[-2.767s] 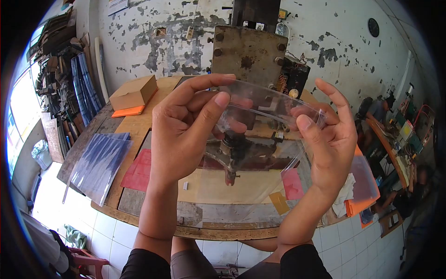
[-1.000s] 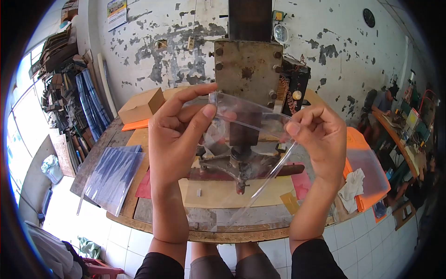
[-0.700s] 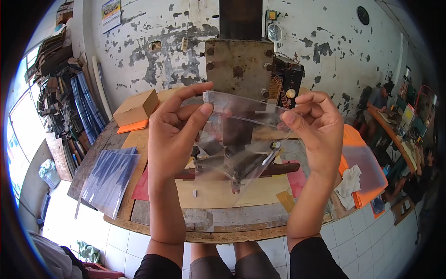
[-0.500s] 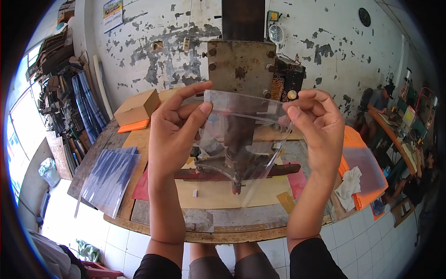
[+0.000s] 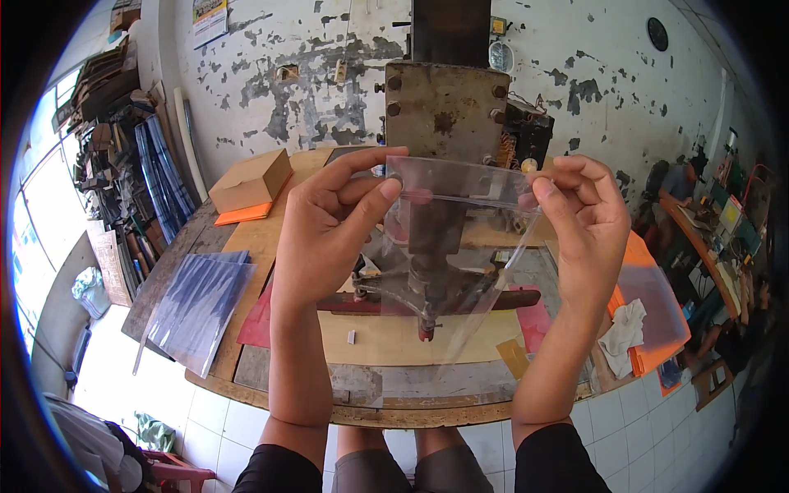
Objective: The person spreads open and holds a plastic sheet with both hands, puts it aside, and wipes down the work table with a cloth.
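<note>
A clear plastic sleeve [image 5: 460, 238] hangs upright between my hands, with a seam or fold line across its upper part. My left hand [image 5: 333, 222] pinches its top left corner between thumb and fingers. At the top right corner, my right hand [image 5: 583, 218] pinches it the same way. Through the sleeve I see the press [image 5: 448, 111], with its metal arm and dark red bar [image 5: 518, 299] above a pale yellow board [image 5: 382, 341]. On the left of the table lies a stack of clear plastic sheets [image 5: 201, 304].
A cardboard box [image 5: 251, 181] rests on an orange sheet at the back left. Orange sheets [image 5: 674, 333] and a white cloth [image 5: 625, 335] lie at the right. A small pale block [image 5: 352, 337] is on the board. Another person [image 5: 682, 181] sits at a bench far right.
My view has shifted slightly, so the scene sits a little further right. Both hands still hold the sleeve by its top corners, and it remains stretched between them.
</note>
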